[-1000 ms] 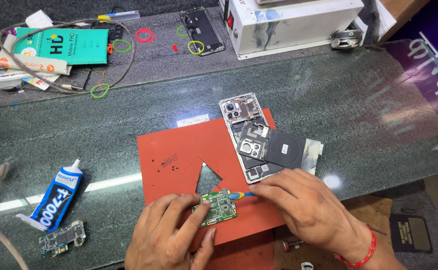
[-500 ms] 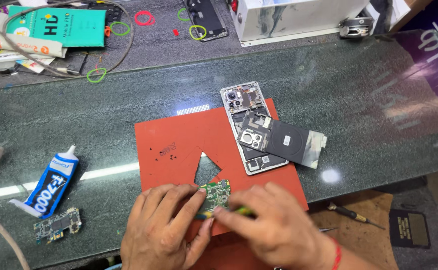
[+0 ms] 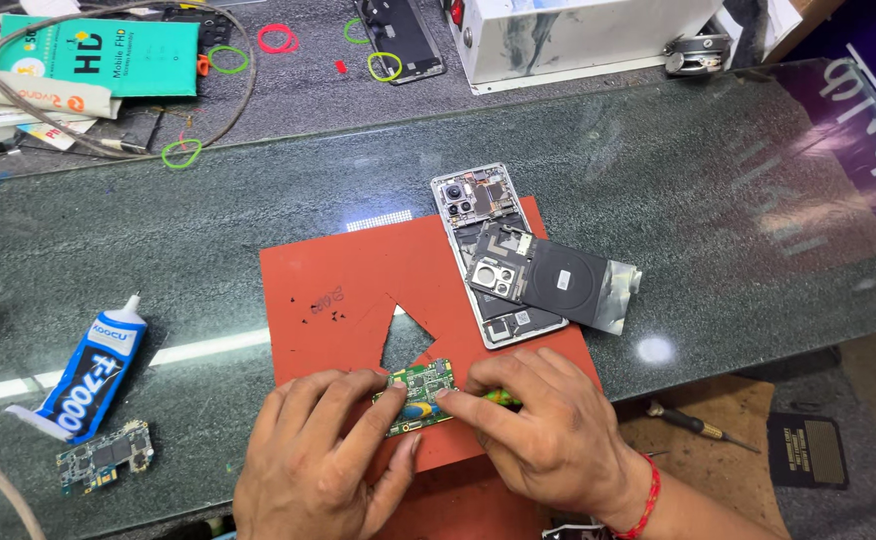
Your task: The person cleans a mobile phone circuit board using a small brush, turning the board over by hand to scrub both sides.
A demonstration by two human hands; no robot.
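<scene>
A small green circuit board (image 3: 420,393) lies on the red mat (image 3: 348,290) near its front edge. My left hand (image 3: 318,465) pins the board's left side with thumb and fingers. My right hand (image 3: 548,430) grips a green-and-yellow handled tool (image 3: 498,398), its tip resting on the board's right edge. Just beyond, an opened phone (image 3: 488,250) lies face down with its back cover off. A black round coil panel (image 3: 558,285) rests across the phone.
A blue glue tube (image 3: 93,368) and another small circuit board (image 3: 106,455) lie at the left. A screwdriver (image 3: 698,425) sits under the glass at right. Rubber bands, a teal box (image 3: 98,55), a second phone (image 3: 403,40) and a white box (image 3: 578,35) lie on the far side.
My right hand has slid left with the tool and closed onto the board beside my left hand. The view has shifted slightly.
</scene>
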